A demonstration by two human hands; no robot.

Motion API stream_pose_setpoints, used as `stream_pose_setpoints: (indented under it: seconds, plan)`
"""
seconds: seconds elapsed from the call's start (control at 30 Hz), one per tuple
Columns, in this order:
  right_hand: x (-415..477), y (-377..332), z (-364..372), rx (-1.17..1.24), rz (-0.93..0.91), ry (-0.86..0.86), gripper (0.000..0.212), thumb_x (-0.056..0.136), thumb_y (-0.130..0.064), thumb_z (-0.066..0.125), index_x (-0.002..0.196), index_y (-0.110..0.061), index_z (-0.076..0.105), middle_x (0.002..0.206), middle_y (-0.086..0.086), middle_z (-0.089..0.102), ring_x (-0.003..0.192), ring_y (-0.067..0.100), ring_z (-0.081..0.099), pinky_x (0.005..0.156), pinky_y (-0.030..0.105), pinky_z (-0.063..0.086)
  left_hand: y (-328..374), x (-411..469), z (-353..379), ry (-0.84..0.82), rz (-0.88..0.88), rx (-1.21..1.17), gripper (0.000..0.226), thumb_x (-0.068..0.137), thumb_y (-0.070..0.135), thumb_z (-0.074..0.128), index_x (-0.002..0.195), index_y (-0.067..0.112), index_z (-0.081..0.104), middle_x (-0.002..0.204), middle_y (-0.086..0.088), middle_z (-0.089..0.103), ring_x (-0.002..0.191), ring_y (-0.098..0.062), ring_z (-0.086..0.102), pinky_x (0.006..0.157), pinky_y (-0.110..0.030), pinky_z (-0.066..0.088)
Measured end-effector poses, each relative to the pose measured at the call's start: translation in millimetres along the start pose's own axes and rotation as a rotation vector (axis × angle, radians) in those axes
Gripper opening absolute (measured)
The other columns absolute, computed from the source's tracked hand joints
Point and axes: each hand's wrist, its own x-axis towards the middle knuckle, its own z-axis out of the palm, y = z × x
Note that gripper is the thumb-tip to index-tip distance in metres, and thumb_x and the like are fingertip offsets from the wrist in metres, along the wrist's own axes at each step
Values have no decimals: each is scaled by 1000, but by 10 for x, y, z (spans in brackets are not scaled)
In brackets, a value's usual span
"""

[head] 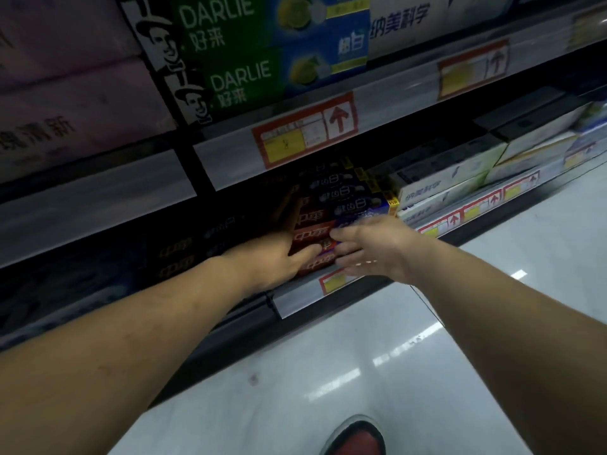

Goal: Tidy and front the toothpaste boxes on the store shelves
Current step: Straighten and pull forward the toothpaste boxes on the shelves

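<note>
Head view: both bare arms reach down to the lower shelf, under the row of green Darlie boxes. The task's things here are the red toothpaste boxes, stacked flat near the shelf's front lip, with dark boxes piled on top of them and white boxes just beside on the right. The left hand lies against the left end of the red stack, one digit laid across a lower box's face. Its other fingers go into shadow, so I cannot tell whether it grips or only presses. The right hand is spread, fingers straight and apart, tips on the stack's front face where red meets a blue-purple panel; it holds nothing and is blurred. The hands sit close together, a short gap between them. Judgement: the step is squaring and fronting this red stack. Doing it well likely means moving the stack as one block, left hand bracing the end while the right palm sets the faces flush. Bring the fronts level with the lip above the price label, not past it. Check that printed faces look outward and the dark boxes on top do not slide. Risk: pushing one layer alone would skew the pile. The shelf interior is dim, so the back rows cannot be read.
</note>
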Motion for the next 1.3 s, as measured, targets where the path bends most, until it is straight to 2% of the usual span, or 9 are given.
stream_pose_setpoints:
  seconds: [0.1, 0.2, 0.37, 0.57, 0.77, 0.9, 1.0, 1.13, 1.3]
  plan:
    - [6, 120, 55, 15, -80, 38, 29, 93, -21, 74, 116, -8, 62, 99, 16, 74, 82, 28, 77, 72, 38, 65, -117, 197, -79, 69, 8, -184, 98, 87, 69, 52, 162, 31, 0, 166, 18, -5, 149, 1, 2, 116, -19, 1]
    - [81, 366, 145, 155, -179, 93, 27, 92, -16, 74, 116, -10, 65, 94, 15, 76, 78, 25, 77, 71, 36, 65, -323, 450, -168, 127, -2, -258, 110, 75, 88, 49, 161, 34, 7, 167, 14, 11, 151, -5, 13, 125, -40, 18]
    - [187, 619, 279, 228, -342, 203, 22, 91, -14, 75, 111, -21, 68, 84, 6, 76, 79, 18, 76, 79, 40, 64, -419, 580, -169, 63, -70, -380, 117, 62, 87, 64, 157, 43, 14, 161, 17, 26, 139, 1, 25, 120, -39, 29]
    - [149, 727, 369, 269, -393, 246, 29, 90, -11, 75, 113, -27, 67, 83, 0, 74, 80, 15, 75, 84, 41, 62, -309, 435, -232, 31, 51, -245, 117, 56, 62, 76, 155, 44, 16, 138, 27, 16, 123, 12, 21, 86, 1, 25]
    - [145, 737, 416, 308, -400, 261, 25, 90, -15, 76, 110, -26, 67, 85, 0, 74, 82, 16, 75, 82, 36, 63, -354, 476, -273, -19, 98, -176, 119, 63, 41, 92, 156, 41, 17, 135, 19, 16, 124, 2, 28, 84, -1, 29]
    - [149, 739, 448, 355, -381, 289, 21, 90, -13, 76, 107, -18, 63, 87, 1, 74, 81, 19, 75, 77, 36, 64, -323, 565, -357, -144, 81, -134, 128, 58, 46, 92, 156, 45, 9, 154, 12, 17, 131, -3, 23, 101, -28, 35]
    - [176, 727, 466, 349, -371, 304, 23, 90, -11, 76, 107, -17, 61, 91, 6, 74, 82, 19, 75, 74, 31, 63, -319, 617, -379, -223, 27, -201, 135, 56, 46, 91, 159, 42, 3, 165, 12, 12, 144, -7, 20, 114, -37, 31]
    - [183, 712, 486, 349, -363, 320, 24, 89, -4, 74, 105, -13, 59, 94, 10, 73, 85, 21, 74, 73, 29, 63, -287, 660, -357, -238, 60, -227, 131, 65, 28, 94, 159, 40, 2, 161, 11, 23, 134, -3, 26, 106, -32, 34]
    - [208, 716, 506, 329, -369, 336, 25, 89, -5, 75, 105, -14, 58, 95, 10, 73, 89, 24, 73, 79, 38, 63, -287, 666, -319, -259, 98, -222, 128, 68, 28, 93, 157, 43, 3, 159, 9, 27, 138, -9, 32, 104, -37, 40]
